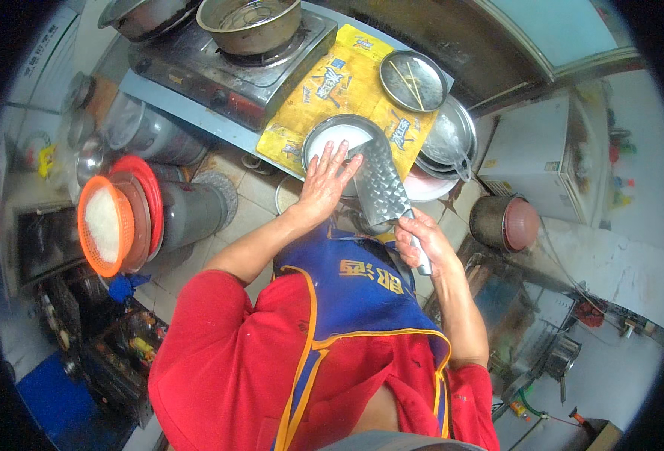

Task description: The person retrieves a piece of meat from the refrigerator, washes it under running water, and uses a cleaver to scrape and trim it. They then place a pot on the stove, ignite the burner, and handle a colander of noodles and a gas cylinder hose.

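My right hand (438, 242) grips the metal handle of a wide cleaver (384, 189), whose dimpled blade points away from me. The blade's far end reaches over a round metal pan (308, 141), covering part of it. A smooth white layer of food (336, 135) fills the pan. My left hand (323, 183) lies over the pan's near side with its fingers apart, fingertips at the white layer and beside the blade. Whether those fingertips press on the food or the steel, I cannot tell. The pan rests on a yellow printed sheet (304, 107) on the table.
A gas stove (225, 84) with a metal pot (247, 28) stands at the table's left. Two sticks lie in another round pan (413, 82). Metal bowls (450, 132) are stacked on the right. An orange basket (126, 242) holds white grains near a gas cylinder (194, 211).
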The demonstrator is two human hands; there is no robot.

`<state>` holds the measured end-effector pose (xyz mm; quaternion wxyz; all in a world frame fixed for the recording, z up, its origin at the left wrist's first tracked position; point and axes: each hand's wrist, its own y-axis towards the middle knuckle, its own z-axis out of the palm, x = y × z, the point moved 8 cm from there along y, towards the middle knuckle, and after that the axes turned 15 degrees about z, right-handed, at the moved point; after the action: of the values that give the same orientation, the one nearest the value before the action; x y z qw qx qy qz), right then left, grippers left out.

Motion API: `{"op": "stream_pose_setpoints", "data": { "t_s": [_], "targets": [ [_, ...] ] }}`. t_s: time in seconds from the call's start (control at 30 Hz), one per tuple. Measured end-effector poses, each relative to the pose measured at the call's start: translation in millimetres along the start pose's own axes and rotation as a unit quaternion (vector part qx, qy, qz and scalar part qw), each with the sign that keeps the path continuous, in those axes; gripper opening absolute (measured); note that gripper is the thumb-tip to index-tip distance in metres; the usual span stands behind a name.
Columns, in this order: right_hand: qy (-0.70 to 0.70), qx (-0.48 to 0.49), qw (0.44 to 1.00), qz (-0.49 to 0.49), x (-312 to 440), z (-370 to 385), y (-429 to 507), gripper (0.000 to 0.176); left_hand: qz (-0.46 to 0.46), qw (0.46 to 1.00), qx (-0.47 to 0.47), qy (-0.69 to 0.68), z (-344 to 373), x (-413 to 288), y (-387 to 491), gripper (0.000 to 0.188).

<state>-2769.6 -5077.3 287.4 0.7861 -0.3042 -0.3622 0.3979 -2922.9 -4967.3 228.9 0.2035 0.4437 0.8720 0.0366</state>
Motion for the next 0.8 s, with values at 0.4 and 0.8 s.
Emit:
{"op": "stream_pose_setpoints", "data": {
  "t_s": [0.4,0.8],
  "targets": [
    [-0.438,-0.231,0.86,-0.126,37.9,-8.8,-17.7,0.032,-0.068,0.997,0.02,-0.036,-32.4,37.9,-0.9,0.076],
    [-0.807,-0.28,0.434,-0.286,37.7,33.5,-33.6,0.053,0.113,0.975,0.152,0.118,-23.4,-16.7,23.4,0.084]
  ]
}}
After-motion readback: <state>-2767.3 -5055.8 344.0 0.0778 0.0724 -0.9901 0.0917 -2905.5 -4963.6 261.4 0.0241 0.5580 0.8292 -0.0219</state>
